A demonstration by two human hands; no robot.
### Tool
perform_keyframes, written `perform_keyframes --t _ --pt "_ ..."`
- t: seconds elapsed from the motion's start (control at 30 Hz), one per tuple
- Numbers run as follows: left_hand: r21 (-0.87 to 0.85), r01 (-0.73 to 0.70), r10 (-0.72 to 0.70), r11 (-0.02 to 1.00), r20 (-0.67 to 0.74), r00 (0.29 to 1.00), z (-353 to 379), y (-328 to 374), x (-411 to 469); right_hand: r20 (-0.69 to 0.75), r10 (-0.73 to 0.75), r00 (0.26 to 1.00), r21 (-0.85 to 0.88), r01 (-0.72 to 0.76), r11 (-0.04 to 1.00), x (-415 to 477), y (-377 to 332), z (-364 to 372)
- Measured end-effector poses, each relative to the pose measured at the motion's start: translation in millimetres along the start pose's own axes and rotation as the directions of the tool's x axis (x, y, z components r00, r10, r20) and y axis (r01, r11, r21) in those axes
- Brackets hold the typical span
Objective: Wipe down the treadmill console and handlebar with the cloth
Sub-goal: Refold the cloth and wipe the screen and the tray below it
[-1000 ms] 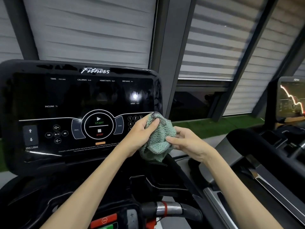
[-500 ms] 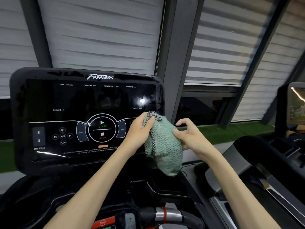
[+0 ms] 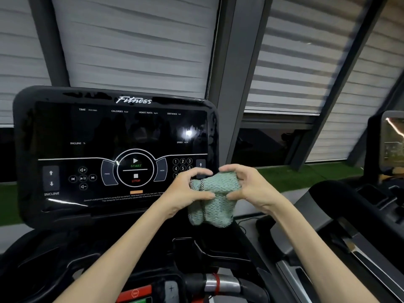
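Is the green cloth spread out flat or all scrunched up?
Scrunched up: the cloth sits folded in a lump, held between the left hand and right hand.

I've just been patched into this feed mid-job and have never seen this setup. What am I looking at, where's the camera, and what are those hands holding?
There is no robot here. These are a person's two bare arms, seen from a single wide-angle camera worn on the head, looking forward and down.

The big black panel is the treadmill console. Its display is dark, it has printed START and STOP buttons, and the word Fitness runs along the top.

The left hand and the right hand both grip a bunched green cloth in front of the console's lower right corner. I cannot tell whether the cloth touches the panel.

At the bottom edge is the handlebar, black with a silver section and a red ring. At the far right stands a second machine, and behind everything are window blinds.
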State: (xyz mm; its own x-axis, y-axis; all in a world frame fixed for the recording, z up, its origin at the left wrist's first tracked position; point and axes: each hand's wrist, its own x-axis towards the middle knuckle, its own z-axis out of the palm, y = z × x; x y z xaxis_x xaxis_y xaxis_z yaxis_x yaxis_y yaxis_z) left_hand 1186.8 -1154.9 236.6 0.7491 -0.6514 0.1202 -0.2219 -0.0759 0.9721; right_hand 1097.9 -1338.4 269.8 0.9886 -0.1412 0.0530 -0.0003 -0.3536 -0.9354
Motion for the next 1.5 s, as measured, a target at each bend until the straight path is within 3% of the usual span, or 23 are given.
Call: perform_keyframes --t 0.17,0.3,0.37,0.43,0.53,0.67,0.77,0.93,1.0,1.07,1.17,1.23,1.3,1.37,1.43,1.5 --pt "0.475 -0.057 0.129 0.878 -0.121 0.984 8.4 -5.7 3.8 0.014 -0.005 1.000 -0.501 0.011 0.865 2.5 11.1 1.7" --pt "0.610 0.002 0.124 0.793 -0.165 0.978 11.5 -15.1 6.2 -0.018 0.005 1.000 -0.582 -0.015 0.813 5.0 22.2 1.9" --pt "0.636 -0.012 0.137 0.772 -0.149 0.979 10.0 -15.4 5.8 -0.010 0.017 1.000 -0.465 -0.019 0.885 3.6 25.9 0.2" --pt "0.462 -0.017 0.066 0.887 -0.090 0.994 7.1 -13.2 5.5 0.038 0.093 0.995 -0.115 -0.088 0.989 -1.9 24.2 -0.3" --pt "0.159 0.026 -0.019 0.987 -0.044 0.999 8.7 -7.4 -3.0 0.088 0.180 0.980 0.289 -0.198 0.937 -8.1 30.1 2.4" --pt "-0.099 0.063 -0.075 0.993 -0.117 0.990 18.5 -9.9 -9.2 0.155 0.126 0.980 0.524 -0.189 0.830 -15.1 46.3 11.8" --pt "-0.290 0.129 -0.167 0.948 -0.108 0.980 23.8 -8.9 -9.5 0.277 0.154 0.948 0.520 -0.283 0.806 -22.2 53.7 18.7" --pt "-0.283 0.237 -0.232 0.929 0.051 0.971 13.6 -16.5 -9.9 0.234 0.152 0.960 0.577 -0.263 0.773 -20.8 54.2 16.9" --pt "-0.196 0.260 -0.250 0.946 0.074 0.965 10.3 -15.8 -11.3 0.228 0.133 0.964 0.546 -0.240 0.803 -18.5 54.2 15.0" --pt "0.018 0.218 -0.218 0.976 -0.015 0.976 10.0 -9.1 -11.9 0.209 0.166 0.964 0.420 -0.242 0.875 -18.1 55.1 14.2" --pt "0.309 0.027 0.008 0.951 -0.112 0.994 7.5 -2.5 -12.3 0.175 0.114 0.978 0.232 -0.154 0.960 -23.3 51.4 14.7" --pt "0.256 -0.129 0.168 0.958 -0.135 0.976 6.1 0.4 -17.8 0.128 -0.013 0.992 0.355 -0.033 0.934 -26.6 49.9 12.6" --pt "0.054 -0.212 0.218 0.976 -0.160 0.963 7.5 7.8 -25.7 0.071 -0.071 0.995 0.463 0.030 0.886 -30.7 46.2 9.5" --pt "-0.086 -0.193 0.177 0.977 -0.168 0.970 10.7 13.6 -29.4 0.071 -0.096 0.993 0.472 0.051 0.880 -31.1 47.8 6.6" --pt "-0.052 -0.156 0.146 0.986 -0.158 0.977 11.6 7.1 -26.7 0.080 -0.097 0.992 0.448 0.051 0.892 -31.6 53.0 5.9" --pt "0.004 -0.123 0.123 0.992 -0.058 0.991 13.9 2.6 -25.0 0.089 -0.068 0.994 0.466 0.019 0.884 -31.9 56.2 3.9"
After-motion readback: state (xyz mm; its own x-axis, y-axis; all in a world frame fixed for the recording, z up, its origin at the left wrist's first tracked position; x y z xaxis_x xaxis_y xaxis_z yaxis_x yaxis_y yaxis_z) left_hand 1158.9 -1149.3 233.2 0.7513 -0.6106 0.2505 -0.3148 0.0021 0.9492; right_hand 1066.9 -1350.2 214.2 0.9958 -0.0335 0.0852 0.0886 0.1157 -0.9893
